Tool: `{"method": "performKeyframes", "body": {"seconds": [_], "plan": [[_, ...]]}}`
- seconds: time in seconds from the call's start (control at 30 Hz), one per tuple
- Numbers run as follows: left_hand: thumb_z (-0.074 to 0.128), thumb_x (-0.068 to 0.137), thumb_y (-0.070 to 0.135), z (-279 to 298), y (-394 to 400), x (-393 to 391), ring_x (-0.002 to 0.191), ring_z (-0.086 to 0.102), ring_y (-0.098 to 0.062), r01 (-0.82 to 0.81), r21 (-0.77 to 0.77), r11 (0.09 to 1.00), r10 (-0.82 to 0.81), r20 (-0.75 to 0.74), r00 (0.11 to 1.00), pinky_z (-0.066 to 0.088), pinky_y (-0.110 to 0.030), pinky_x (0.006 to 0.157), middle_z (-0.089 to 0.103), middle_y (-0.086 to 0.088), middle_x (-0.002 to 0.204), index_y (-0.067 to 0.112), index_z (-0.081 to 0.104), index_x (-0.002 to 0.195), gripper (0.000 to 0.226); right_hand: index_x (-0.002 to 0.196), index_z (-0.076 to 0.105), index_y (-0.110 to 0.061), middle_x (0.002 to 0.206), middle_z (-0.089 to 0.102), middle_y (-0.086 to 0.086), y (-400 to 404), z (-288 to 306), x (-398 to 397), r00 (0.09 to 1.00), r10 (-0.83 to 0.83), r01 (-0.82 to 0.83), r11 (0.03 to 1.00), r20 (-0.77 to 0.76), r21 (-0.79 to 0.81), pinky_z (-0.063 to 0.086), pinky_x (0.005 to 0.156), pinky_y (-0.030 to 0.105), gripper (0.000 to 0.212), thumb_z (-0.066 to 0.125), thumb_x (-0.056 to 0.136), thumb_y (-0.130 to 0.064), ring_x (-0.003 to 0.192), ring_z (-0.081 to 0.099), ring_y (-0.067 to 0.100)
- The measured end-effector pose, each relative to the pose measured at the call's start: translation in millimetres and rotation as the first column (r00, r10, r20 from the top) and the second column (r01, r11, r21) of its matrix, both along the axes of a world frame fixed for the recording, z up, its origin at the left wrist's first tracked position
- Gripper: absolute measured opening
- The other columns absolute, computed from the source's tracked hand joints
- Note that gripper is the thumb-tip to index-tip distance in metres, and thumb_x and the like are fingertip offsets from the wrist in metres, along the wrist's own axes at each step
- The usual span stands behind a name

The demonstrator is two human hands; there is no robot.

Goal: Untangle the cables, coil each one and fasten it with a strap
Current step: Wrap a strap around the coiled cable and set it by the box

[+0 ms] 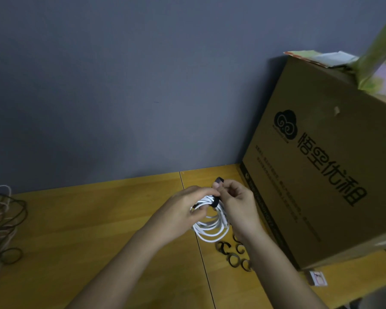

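Left hand [183,207] curled, gripping; right hand [235,198] pinching, forearms converging.

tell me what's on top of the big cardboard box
On top of the cardboard box lie crumpled papers and a green-patterned bag at the frame's edge. The rest of the top and the box's inside are out of sight.

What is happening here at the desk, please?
A person is fastening a coiled white cable with a black strap. The left hand holds the coil just above the wooden desk, and the right hand pinches the strap's free end at the top of the coil. More black straps lie curled on the desk below the coil. A tangle of dark and light cables waits at the left edge. A large cardboard box stands on the right.
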State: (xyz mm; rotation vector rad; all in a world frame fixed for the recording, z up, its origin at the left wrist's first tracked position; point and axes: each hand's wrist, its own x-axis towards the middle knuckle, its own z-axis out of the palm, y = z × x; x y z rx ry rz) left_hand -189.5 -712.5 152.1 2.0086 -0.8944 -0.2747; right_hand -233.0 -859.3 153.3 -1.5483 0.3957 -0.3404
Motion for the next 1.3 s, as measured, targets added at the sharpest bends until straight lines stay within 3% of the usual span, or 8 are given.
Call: {"method": "performKeyframes", "body": {"seconds": [0.13,0.33,0.53,0.7,0.93,1.1,1.17,1.3], "plan": [[0.057,0.092,0.009,-3,0,4,0.105,0.055,0.005,0.01,-0.034,0.999,-0.009,0.021,1.0,0.042,-0.013,0.086,0.059,0.019,0.115,0.028,0.062,0.124,0.037,0.079,0.064,-0.006,0.067,0.062,0.001,-3,2,0,0.999,0.007,-0.004,0.996,-0.04,0.084,0.049,0.062,0.022,0.014,0.064,0.091,-0.014,0.064,0.059,0.011],[0.056,0.096,0.018,-10,1,5,0.105,0.057,0.0,0.041,-0.057,0.998,-0.036,0.089,0.995,0.045,-0.021,0.087,0.061,0.015,0.115,0.033,0.061,0.123,0.031,0.074,0.063,-0.01,0.066,0.061,0.001,-4,4,-1,0.998,0.037,-0.03,0.99,-0.05,0.138,0.048,0.062,0.027,0.018,0.062,0.092,-0.013,0.065,0.058,0.016],[0.048,0.098,0.02,-14,-1,1,0.091,0.054,-0.006,0.049,-0.031,0.998,-0.039,0.268,0.963,0.048,-0.032,0.079,0.034,0.018,0.131,0.04,0.049,0.119,0.029,0.07,0.064,-0.015,0.067,0.058,0.004,-3,2,-1,1.0,-0.012,0.013,0.995,-0.011,0.103,0.045,0.066,0.036,0.023,0.061,0.093,-0.013,0.068,0.056,0.022],[0.035,0.097,0.031,-15,1,-2,0.114,0.051,-0.006,0.076,-0.031,0.997,-0.061,0.339,0.939,0.043,-0.028,0.091,0.042,0.02,0.129,0.034,0.043,0.123,0.028,0.079,0.063,-0.013,0.06,0.061,-0.006,-4,7,2,0.999,0.04,-0.043,0.994,-0.03,-0.097,0.045,0.06,0.023,0.016,0.059,0.094,-0.014,0.06,0.057,0.01],[0.037,0.096,0.027,-18,7,-5,0.109,0.049,-0.006,0.033,-0.012,0.999,-0.025,0.437,0.899,0.038,-0.018,0.088,0.043,0.015,0.122,0.031,0.043,0.122,0.027,0.074,0.055,-0.015,0.055,0.058,-0.006,-3,3,3,0.971,0.101,-0.109,0.994,-0.217,-0.027,0.041,0.053,0.021,0.023,0.053,0.098,-0.015,0.054,0.053,0.011],[0.038,0.097,0.033,-22,10,-4,0.103,0.051,-0.002,0.038,-0.045,0.998,-0.022,0.319,0.948,0.037,-0.01,0.083,0.044,0.019,0.118,0.033,0.045,0.12,0.024,0.074,0.059,-0.011,0.061,0.061,-0.011,-5,3,2,0.992,0.074,-0.091,0.983,-0.105,-0.161,0.043,0.061,0.016,0.025,0.052,0.098,-0.014,0.063,0.055,0.006],[0.04,0.097,0.035,-24,10,-1,0.102,0.053,-0.002,0.044,-0.073,0.996,-0.023,0.268,0.963,0.041,-0.017,0.084,0.046,0.02,0.116,0.033,0.048,0.12,0.024,0.077,0.061,-0.006,0.063,0.062,-0.012,-6,6,1,0.995,0.087,-0.095,0.97,-0.045,-0.224,0.045,0.069,0.018,0.024,0.052,0.098,-0.014,0.068,0.057,0.004],[0.044,0.095,0.041,-21,10,1,0.104,0.055,-0.002,0.026,-0.132,0.991,-0.003,0.169,0.986,0.044,-0.022,0.087,0.049,0.024,0.112,0.038,0.052,0.115,0.022,0.084,0.058,0.004,0.062,0.062,-0.002,-6,13,0,0.99,0.132,-0.12,0.978,0.056,-0.172,0.051,0.063,0.02,0.018,0.051,0.097,-0.007,0.062,0.061,0.01]]}}
